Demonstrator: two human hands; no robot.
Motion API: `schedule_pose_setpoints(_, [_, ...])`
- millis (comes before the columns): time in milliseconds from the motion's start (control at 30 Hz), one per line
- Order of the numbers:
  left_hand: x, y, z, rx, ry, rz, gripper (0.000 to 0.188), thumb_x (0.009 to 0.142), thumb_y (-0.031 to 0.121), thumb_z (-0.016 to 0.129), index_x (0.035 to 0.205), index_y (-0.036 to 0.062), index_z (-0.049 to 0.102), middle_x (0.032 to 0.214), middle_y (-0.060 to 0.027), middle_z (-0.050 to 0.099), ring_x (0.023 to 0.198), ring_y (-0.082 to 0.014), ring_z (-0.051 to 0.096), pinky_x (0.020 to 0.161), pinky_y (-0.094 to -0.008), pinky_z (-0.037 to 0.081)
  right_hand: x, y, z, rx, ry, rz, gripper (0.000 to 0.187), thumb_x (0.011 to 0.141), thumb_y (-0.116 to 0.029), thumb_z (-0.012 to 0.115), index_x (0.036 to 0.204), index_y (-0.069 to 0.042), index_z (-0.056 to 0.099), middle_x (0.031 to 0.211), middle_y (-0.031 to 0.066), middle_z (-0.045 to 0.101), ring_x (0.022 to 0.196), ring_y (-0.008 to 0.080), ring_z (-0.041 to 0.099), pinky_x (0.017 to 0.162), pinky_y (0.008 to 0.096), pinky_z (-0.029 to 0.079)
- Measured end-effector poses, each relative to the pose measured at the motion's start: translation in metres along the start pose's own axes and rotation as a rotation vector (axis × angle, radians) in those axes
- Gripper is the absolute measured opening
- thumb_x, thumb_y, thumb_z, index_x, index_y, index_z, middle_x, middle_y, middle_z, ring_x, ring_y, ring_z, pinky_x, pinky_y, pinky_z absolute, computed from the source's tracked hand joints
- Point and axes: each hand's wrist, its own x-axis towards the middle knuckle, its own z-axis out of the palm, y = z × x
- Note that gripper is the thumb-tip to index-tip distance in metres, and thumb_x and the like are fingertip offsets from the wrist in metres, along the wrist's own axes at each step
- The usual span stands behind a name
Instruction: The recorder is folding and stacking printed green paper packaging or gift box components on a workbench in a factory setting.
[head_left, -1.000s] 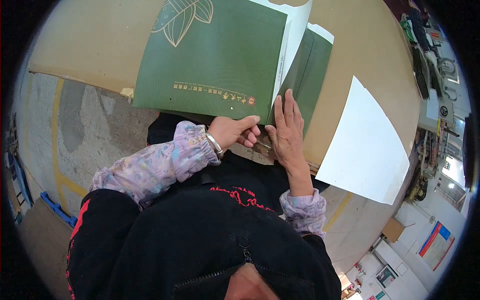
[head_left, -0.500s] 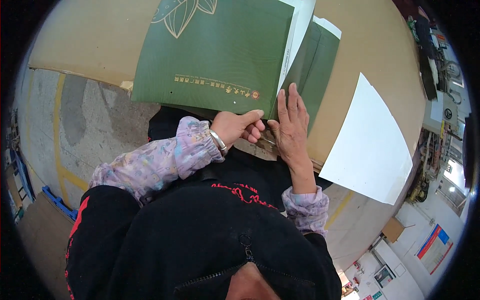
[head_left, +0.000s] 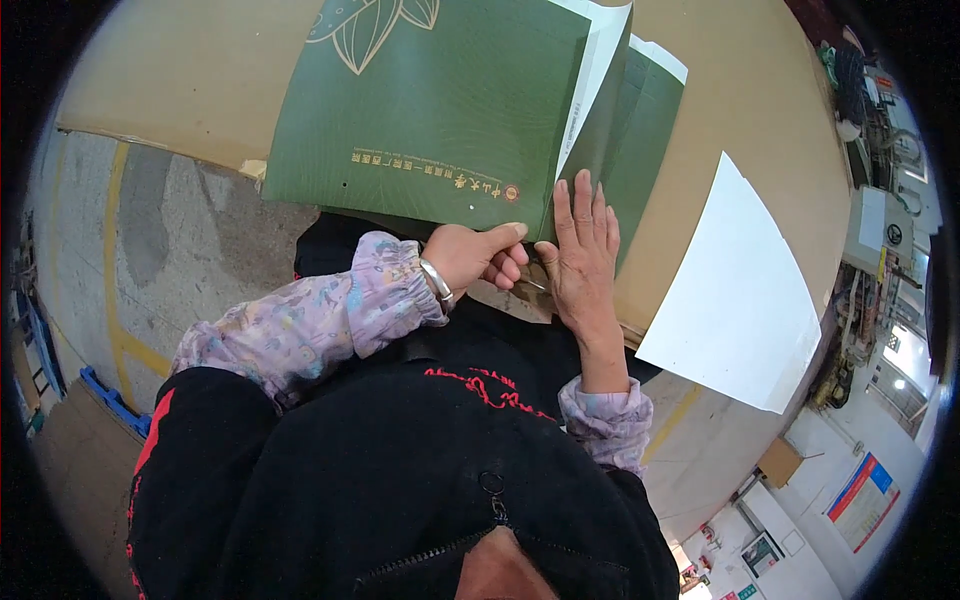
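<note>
Right hand [head_left: 582, 262] fanned wider, on green paper [head_left: 430, 120], left hand [head_left: 468, 258] pinching it

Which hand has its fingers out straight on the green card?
The right hand, fingers extended across the green card; the left hand, wearing the silver bangle, has curled fingers and its thumb at the card's lower edge.

Workshop, concrete floor [head_left: 225, 245], yellow floor lines [head_left: 146, 356]

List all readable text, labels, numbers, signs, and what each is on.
Wording isn't copied here; locations only.
Green sheet: large gold characters; tiny line, unreadable; round red emblem.
White flap: print too small.
Black garment: red lettering, partly script.
Wall poster: too small to read.
Green sign, lower right: too small.
</note>
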Motion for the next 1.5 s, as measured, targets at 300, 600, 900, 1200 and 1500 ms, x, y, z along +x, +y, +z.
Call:
schedule_pose_setpoints(300, [-0.002,0.001,0.002,-0.021,0.012,0.000,0.026,0.094,0.024,0.060,0.079,0.0033,0.064,0.068,-0.0023,0.061,0.054,-0.0103,0.057,0.049,-0.0231,0.049,0.002,-0.001,-0.005,0.003,-0.076,0.014,0.071,0.085,-0.029,0.061,0.148,-0.015,0.030,0.157,0.0089,0.020,0.140,0.0375,0.024,0.114,0.0511,0.018])
schedule_pose_setpoints(600, [-0.004,0.001,0.003,-0.018,0.000,0.006,0.027,0.094,0.024,0.060,0.078,0.0028,0.064,0.067,-0.0024,0.061,0.054,-0.0105,0.056,0.049,-0.0237,0.048,0.003,-0.002,-0.006,0.003,-0.094,0.029,0.070,0.086,-0.029,0.061,0.148,-0.015,0.031,0.157,0.0067,0.020,0.140,0.0375,0.023,0.114,0.0516,0.018])
schedule_pose_setpoints(900, [-0.002,-0.001,0.002,-0.016,0.015,0.004,0.032,0.094,0.026,0.059,0.075,0.0006,0.064,0.065,-0.0045,0.061,0.053,-0.0121,0.057,0.050,-0.0252,0.050,0.010,0.007,-0.008,0.053,-0.139,0.019,0.066,0.093,-0.041,0.049,0.150,-0.016,0.028,0.157,0.0051,0.021,0.142,0.0368,0.019,0.115,0.0523,0.012])
schedule_pose_setpoints(1200, [0.000,-0.002,0.000,0.019,0.003,0.002,0.036,0.094,0.029,0.058,0.075,-0.0013,0.064,0.064,-0.0073,0.061,0.053,-0.0153,0.058,0.051,-0.0270,0.051,0.025,0.006,-0.005,0.028,-0.089,0.062,0.062,0.095,-0.035,0.047,0.150,-0.014,0.027,0.157,0.0052,0.022,0.142,0.0366,0.021,0.115,0.0524,0.011])
schedule_pose_setpoints(1500, [0.002,-0.005,0.002,0.002,0.016,0.003,0.032,0.095,0.026,0.058,0.073,0.0027,0.062,0.062,-0.0033,0.059,0.049,-0.0120,0.055,0.048,-0.0258,0.048,0.050,0.013,0.001,-0.068,-0.028,0.071,0.062,0.094,-0.029,0.049,0.150,-0.014,0.027,0.156,0.0036,0.024,0.142,0.0341,0.021,0.116,0.0513,0.012])
